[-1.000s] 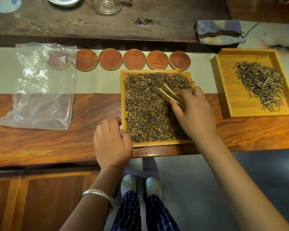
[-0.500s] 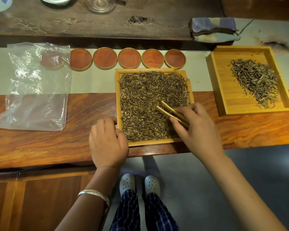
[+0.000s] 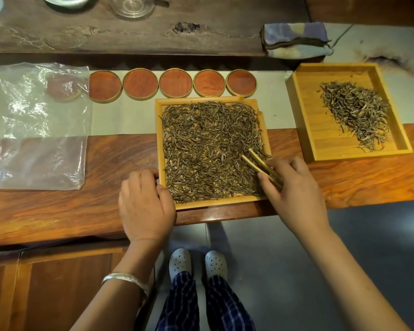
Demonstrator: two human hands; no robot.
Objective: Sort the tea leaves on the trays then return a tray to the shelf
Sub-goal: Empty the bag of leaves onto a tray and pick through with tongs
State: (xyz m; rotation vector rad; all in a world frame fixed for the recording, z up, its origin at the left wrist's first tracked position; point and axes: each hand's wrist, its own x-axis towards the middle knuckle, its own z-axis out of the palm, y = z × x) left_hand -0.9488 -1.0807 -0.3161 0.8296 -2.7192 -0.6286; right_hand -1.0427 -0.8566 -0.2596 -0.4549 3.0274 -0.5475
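Leftmost, a clear bag is lying flat on the worktop, with a row of coasters running beside it. Next, the left hand is gripping the near-left corner of the middle tray, fingers curled over its rim. Leaves are covering that tray. Further right, the right hand is pinching tongs, tips slightly spread, resting on the leaves. Rightmost, a second tray is holding a smaller pile
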